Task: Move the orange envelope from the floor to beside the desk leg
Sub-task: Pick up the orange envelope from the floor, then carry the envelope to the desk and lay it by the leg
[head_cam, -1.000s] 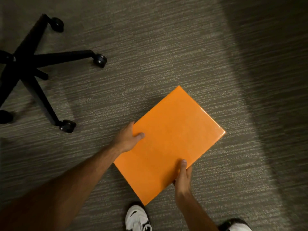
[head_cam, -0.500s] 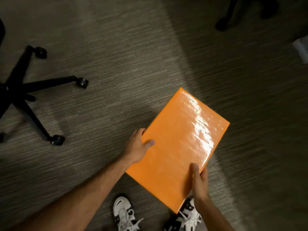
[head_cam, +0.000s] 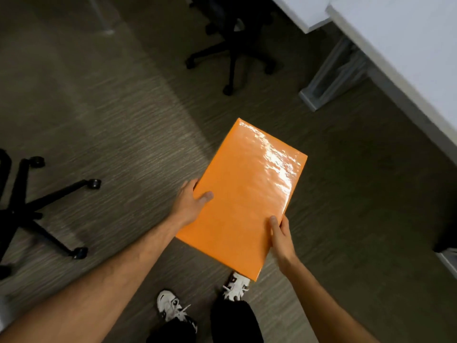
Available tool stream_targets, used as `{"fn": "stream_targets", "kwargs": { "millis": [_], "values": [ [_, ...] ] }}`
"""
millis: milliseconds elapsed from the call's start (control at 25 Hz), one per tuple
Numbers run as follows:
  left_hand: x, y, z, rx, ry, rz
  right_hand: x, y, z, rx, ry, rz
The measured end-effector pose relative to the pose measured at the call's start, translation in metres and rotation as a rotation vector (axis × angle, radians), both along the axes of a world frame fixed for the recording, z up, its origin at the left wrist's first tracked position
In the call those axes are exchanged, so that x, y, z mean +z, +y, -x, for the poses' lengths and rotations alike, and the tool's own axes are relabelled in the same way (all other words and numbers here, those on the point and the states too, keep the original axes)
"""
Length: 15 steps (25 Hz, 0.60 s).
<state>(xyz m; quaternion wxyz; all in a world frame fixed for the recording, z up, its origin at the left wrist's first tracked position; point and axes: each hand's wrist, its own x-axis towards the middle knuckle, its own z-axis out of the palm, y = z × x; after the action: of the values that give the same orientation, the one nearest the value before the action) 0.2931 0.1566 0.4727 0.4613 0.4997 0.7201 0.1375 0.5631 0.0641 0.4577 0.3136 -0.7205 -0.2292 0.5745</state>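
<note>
A glossy orange envelope (head_cam: 243,194) is held flat in the air above the grey carpet, its long side pointing up and to the right. My left hand (head_cam: 189,205) grips its left edge, thumb on top. My right hand (head_cam: 280,237) grips the lower right edge, thumb on top too. The grey desk leg (head_cam: 329,78) with its floor foot stands at the upper right, well beyond the envelope's far corner, under the white desk top (head_cam: 405,58).
A black chair base with castors (head_cam: 32,206) sits at the left. Another black chair base (head_cam: 232,55) stands at the top centre, left of the desk leg. My white shoes (head_cam: 173,305) are below the envelope. A dark object (head_cam: 446,241) lies at the right edge.
The envelope has come up off the carpet in both hands. The view has swung up and right, so the desk, its leg and a second chair have come into sight.
</note>
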Motion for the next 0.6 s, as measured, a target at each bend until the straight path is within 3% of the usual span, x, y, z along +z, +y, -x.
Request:
{"fn": "stream_targets", "kwargs": {
  "millis": [320,600],
  "values": [
    [0.067,0.053,-0.105,-0.05,-0.051,-0.007,0.087,0.04,-0.098,-0.12,0.079,0.027],
    [0.04,0.162,-0.163,-0.151,-0.075,0.033,0.062,0.113,-0.136,-0.206,0.02,0.055]
  ]
}}
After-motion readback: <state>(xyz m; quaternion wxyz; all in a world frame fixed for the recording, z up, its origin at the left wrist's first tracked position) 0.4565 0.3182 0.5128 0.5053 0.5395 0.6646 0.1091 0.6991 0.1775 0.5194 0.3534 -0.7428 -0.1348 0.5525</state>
